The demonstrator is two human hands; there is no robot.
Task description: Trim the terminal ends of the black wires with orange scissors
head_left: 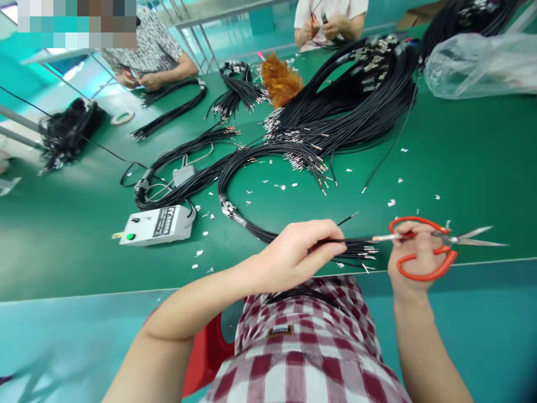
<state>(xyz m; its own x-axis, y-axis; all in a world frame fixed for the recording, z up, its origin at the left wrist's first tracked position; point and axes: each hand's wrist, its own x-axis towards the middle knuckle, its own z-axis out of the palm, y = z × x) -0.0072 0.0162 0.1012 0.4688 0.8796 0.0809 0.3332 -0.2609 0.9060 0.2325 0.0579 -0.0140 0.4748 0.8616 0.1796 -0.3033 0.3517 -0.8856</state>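
One careless turn of the right hand (413,254) could be swinging the parted blades of the red-handled scissors (452,240) into the cable bundle (262,232), and too hard a tug could be damaging the pale end (384,238) of the black cable (357,240). That cable is stretching between both hands, near the front edge of the green table (482,168). The left hand (306,249) is pinching it, fingers and thumb nearly together, while the right is curling around the scissors' handles, its fingertips seemingly meeting the cable's tip.
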